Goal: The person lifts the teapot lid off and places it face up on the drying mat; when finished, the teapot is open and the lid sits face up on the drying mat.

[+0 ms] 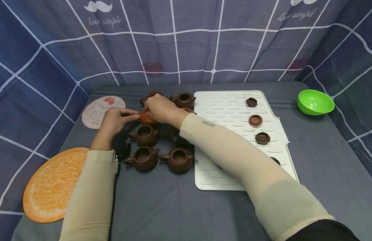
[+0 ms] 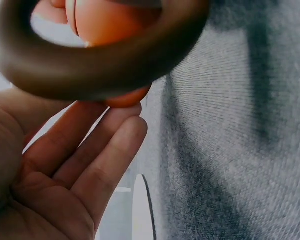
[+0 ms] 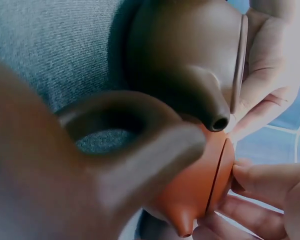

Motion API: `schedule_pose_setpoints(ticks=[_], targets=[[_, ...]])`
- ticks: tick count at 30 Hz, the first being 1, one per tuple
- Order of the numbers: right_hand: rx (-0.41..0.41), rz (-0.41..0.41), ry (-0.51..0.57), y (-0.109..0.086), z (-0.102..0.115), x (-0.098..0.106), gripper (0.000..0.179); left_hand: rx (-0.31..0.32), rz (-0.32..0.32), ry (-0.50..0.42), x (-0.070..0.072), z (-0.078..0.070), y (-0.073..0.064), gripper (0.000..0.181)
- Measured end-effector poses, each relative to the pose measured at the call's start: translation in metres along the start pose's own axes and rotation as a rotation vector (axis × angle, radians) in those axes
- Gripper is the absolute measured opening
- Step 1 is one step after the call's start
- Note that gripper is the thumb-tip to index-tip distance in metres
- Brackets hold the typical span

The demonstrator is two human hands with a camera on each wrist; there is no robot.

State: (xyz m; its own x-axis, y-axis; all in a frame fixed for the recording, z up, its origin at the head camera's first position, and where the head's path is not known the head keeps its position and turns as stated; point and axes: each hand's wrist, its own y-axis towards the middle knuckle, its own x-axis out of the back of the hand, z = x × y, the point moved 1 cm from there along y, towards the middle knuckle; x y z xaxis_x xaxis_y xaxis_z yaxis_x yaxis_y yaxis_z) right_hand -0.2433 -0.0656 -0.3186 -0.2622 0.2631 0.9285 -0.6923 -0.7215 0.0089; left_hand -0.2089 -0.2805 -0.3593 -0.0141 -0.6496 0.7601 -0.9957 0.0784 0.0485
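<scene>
An orange clay teapot (image 1: 148, 118) sits among several brown ones. My left hand (image 1: 112, 124) pinches it at its left side, thumb and forefinger together there; in the left wrist view, a blurred brown handle (image 2: 105, 72) partly hides that contact. From above, my right hand (image 1: 165, 108) has its fingertips on the pot's small orange lid (image 3: 223, 172). The lid lies over the mouth with a thin seam showing. Close by in the right wrist view are a brown teapot (image 3: 180, 50) and another pot's handle (image 3: 140, 175).
Lidless brown teapots (image 1: 179, 164) stand nearer me. Several loose lids (image 1: 255, 120) lie on a white ribbed mat (image 1: 222, 100), partly under my right forearm. A green bowl (image 1: 315, 102) is far right. At left are a rabbit-print disc (image 1: 95, 113) and an orange round mat (image 1: 53, 187).
</scene>
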Motion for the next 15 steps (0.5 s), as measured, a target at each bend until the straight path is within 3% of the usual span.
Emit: schedule_pose_setpoints(ticks=[6, 12, 15], targets=[[-0.026, -0.075, 0.066, -0.003, -0.002, 0.001, 0.022, 0.016, 0.010, -0.004, -0.003, 0.001, 0.001, 0.033], [0.068, -0.212, 0.178, -0.013, 0.002, 0.010, 0.019, 0.023, 0.011, 0.028, 0.000, 0.001, 0.001, 0.035], [0.106, -0.223, 0.212, -0.021, 0.006, 0.020, 0.015, 0.023, 0.005, 0.037, 0.001, 0.002, 0.002, 0.035]])
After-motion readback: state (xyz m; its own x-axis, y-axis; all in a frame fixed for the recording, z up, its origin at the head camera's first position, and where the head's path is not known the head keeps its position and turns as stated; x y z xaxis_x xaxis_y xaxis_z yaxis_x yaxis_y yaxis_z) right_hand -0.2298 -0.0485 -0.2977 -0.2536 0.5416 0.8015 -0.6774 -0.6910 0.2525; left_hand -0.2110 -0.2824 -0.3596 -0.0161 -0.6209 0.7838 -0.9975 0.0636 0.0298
